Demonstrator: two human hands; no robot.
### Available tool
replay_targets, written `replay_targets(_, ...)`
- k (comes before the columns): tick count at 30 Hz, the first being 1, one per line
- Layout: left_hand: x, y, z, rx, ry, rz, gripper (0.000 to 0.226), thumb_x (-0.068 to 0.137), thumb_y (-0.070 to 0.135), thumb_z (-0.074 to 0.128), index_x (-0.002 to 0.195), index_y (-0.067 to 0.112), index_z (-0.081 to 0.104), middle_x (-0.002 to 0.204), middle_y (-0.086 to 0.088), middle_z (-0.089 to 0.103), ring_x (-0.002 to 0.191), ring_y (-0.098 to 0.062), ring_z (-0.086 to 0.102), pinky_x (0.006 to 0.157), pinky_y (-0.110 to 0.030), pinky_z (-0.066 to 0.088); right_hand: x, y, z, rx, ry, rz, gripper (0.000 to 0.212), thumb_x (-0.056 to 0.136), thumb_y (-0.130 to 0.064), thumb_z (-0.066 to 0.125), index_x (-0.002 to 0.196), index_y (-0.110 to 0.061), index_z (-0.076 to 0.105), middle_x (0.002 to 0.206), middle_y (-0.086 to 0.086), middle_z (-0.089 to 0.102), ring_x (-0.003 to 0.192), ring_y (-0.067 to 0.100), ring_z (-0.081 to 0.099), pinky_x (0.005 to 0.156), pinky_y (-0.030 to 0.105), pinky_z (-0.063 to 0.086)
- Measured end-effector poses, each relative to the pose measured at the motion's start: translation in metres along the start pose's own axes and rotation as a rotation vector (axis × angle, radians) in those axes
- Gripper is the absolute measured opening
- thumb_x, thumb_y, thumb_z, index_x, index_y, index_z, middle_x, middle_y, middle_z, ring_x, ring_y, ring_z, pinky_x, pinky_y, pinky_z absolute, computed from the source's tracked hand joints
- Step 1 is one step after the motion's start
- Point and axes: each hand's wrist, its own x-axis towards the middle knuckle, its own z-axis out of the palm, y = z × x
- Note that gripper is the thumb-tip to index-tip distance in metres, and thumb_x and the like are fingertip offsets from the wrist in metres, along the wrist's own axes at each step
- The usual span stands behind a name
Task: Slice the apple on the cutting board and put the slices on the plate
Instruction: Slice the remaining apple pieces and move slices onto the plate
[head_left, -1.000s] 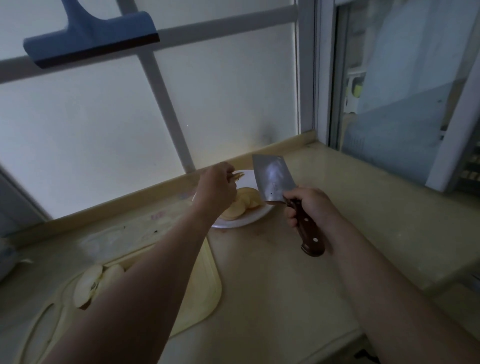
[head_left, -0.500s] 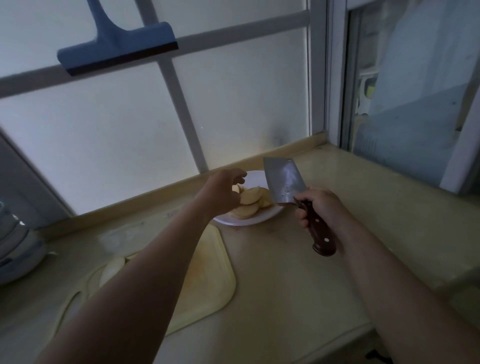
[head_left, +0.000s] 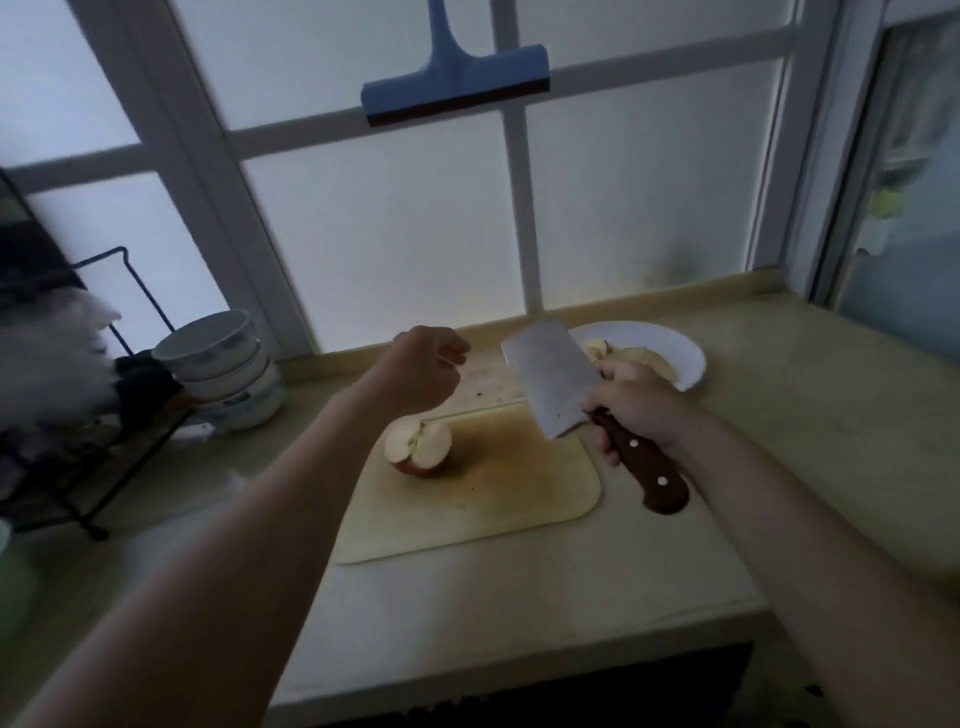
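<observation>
A cut apple piece (head_left: 418, 447), red-skinned with its pale core side up, lies on the yellowish cutting board (head_left: 519, 499). My left hand (head_left: 426, 369) hovers above and behind it, fingers loosely curled, holding nothing. My right hand (head_left: 636, 405) grips the brown handle of a cleaver (head_left: 550, 382), whose blade points up and away over the board's far right corner. Behind that hand sits the white plate (head_left: 675, 345) with pale apple slices (head_left: 652, 361), partly hidden by the hand and blade.
A stack of white bowls (head_left: 223, 369) stands at the left beside a black wire rack (head_left: 78, 415). A blue squeegee (head_left: 452, 85) hangs on the frosted window. The counter's front edge (head_left: 519, 660) runs close below the board.
My left hand has let go of the slices on the plate and drawn back left, over the board. The view has swung left, showing the apple piece, bowls and rack. The cleaver stays gripped.
</observation>
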Motion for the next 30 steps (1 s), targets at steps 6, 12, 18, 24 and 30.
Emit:
replay_targets(6,-0.046,-0.053,-0.019,0.078,-0.211,-0.159,0.079,0.084,0.013,0.075,0.153,0.029,0.041,0.156,0.004,0.043,0.143,-0.018,0.041,0.114,-0.038,0.041,-0.012,-0.009,0.051,-0.157,-0.039,0.028,0.024,0.098,0.0,0.046,0.119,-0.009,0.054,0.09,0.019,0.058,0.047,0.021,0.062,0.043,0.03,0.051)
replay_targets(12,-0.072,-0.076,-0.004,0.136,-0.264,-0.167,0.094,0.082,0.022,0.082,0.158,0.031,0.028,0.161,-0.002,0.035,0.144,-0.024,0.038,0.117,-0.043,0.036,-0.025,-0.009,0.073,-0.24,-0.028,0.047,0.021,0.097,0.002,0.043,0.101,-0.016,0.054,0.089,0.018,0.059,0.046,0.021,0.062,0.042,0.03,0.05)
replay_targets(18,-0.07,-0.074,0.007,0.023,-0.095,-0.104,0.088,0.08,0.021,0.085,0.154,0.025,0.038,0.152,-0.004,0.043,0.133,-0.025,0.047,0.111,-0.04,0.044,-0.033,-0.005,0.075,-0.303,0.014,0.054,0.027,0.096,0.001,0.041,0.117,-0.008,0.053,0.088,0.015,0.058,0.044,0.021,0.063,0.04,0.028,0.049)
replay_targets(24,-0.069,-0.074,0.015,-0.468,0.027,-0.154,0.086,0.072,0.014,0.092,0.146,0.018,0.048,0.128,-0.006,0.059,0.107,-0.014,0.062,0.086,-0.028,0.055,-0.037,0.001,0.07,-0.333,0.038,0.051,0.035,0.095,0.0,0.039,0.126,-0.013,0.051,0.097,0.019,0.061,0.046,0.022,0.064,0.042,0.031,0.051)
replay_targets(30,-0.063,-0.069,0.03,-0.642,0.042,-0.166,0.055,0.085,0.03,0.082,0.13,0.024,0.053,0.115,-0.005,0.067,0.109,-0.023,0.065,0.092,-0.044,0.059,-0.036,0.002,0.071,-0.375,0.025,0.013,0.032,0.097,-0.003,0.041,0.126,-0.015,0.048,0.096,0.017,0.06,0.045,0.022,0.064,0.041,0.03,0.049)
